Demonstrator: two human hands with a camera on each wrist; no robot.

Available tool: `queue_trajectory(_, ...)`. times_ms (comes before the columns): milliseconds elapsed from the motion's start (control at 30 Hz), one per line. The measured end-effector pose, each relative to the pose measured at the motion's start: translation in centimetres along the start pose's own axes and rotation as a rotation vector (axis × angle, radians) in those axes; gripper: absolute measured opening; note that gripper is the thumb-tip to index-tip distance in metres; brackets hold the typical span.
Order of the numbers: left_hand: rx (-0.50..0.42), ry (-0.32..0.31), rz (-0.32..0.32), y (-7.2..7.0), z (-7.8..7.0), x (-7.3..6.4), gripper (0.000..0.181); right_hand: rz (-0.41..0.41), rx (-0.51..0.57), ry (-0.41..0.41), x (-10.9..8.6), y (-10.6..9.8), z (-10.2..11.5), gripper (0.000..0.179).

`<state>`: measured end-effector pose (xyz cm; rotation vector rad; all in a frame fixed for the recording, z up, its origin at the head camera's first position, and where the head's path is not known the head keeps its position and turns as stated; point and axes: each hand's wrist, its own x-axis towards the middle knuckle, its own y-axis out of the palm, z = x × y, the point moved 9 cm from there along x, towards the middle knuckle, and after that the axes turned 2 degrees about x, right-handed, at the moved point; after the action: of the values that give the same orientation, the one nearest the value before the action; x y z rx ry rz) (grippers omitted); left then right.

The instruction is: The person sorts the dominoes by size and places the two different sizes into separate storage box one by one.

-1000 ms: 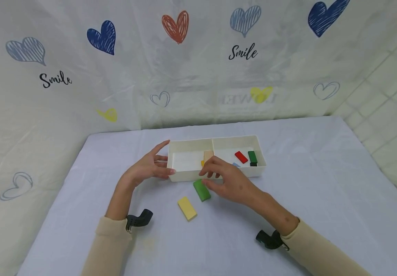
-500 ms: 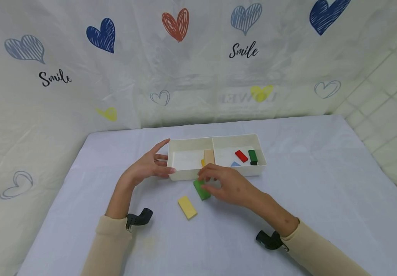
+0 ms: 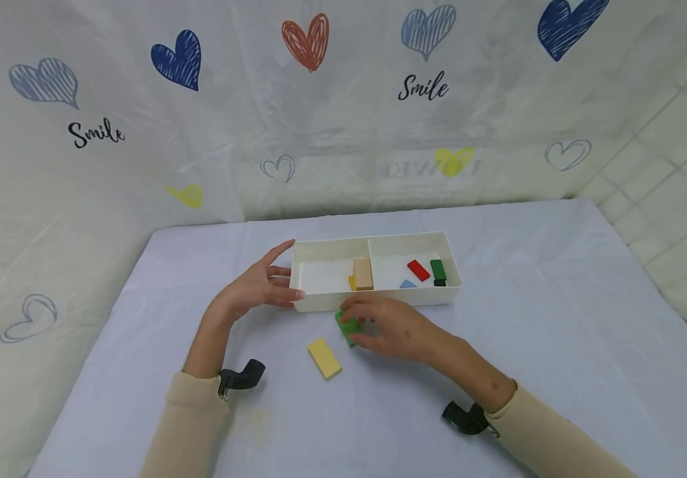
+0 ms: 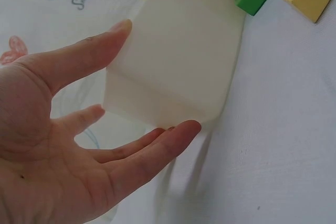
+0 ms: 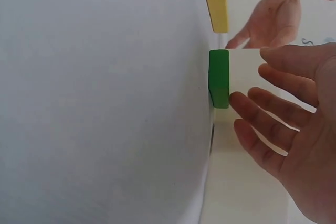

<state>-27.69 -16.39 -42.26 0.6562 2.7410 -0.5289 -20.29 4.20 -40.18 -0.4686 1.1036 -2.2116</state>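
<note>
My left hand point(image 3: 250, 290) rests against the left end of a white two-compartment box point(image 3: 322, 303), its fingers spread and nearly straight along the end wall in the left wrist view. My right hand point(image 3: 403, 330) hovers over a green block point(image 5: 219, 72) lying just in front of the box. Its fingers are loosely bent, with fingertips close beside the block and nothing held. Nearer the person, a pale yellow block point(image 3: 324, 359) lies on the white cloth.
Inside the box, a tan block point(image 3: 363, 273) and a small yellow piece point(image 3: 352, 282) are by the divider. The right compartment holds a red block point(image 3: 418, 270), a dark green block point(image 3: 437, 269) and a blue piece point(image 3: 407, 284). Behind the table hangs a heart-printed curtain point(image 3: 343, 106).
My right hand has moved down and toward the person, from the box's front edge to over the green block. My left hand and the blocks have stayed put.
</note>
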Motion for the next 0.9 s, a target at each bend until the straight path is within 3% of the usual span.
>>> queue_trajectory(467,0.007,0.01,0.008,0.0,-0.1,0.1,0.108,0.097,-0.011,0.089,-0.1,1.5,-0.8,0.038)
queue_trajectory(900,0.008,0.008,0.006,0.0,0.2,0.1,0.109,0.092,-0.041,0.05,0.0,1.9,-0.6,0.041)
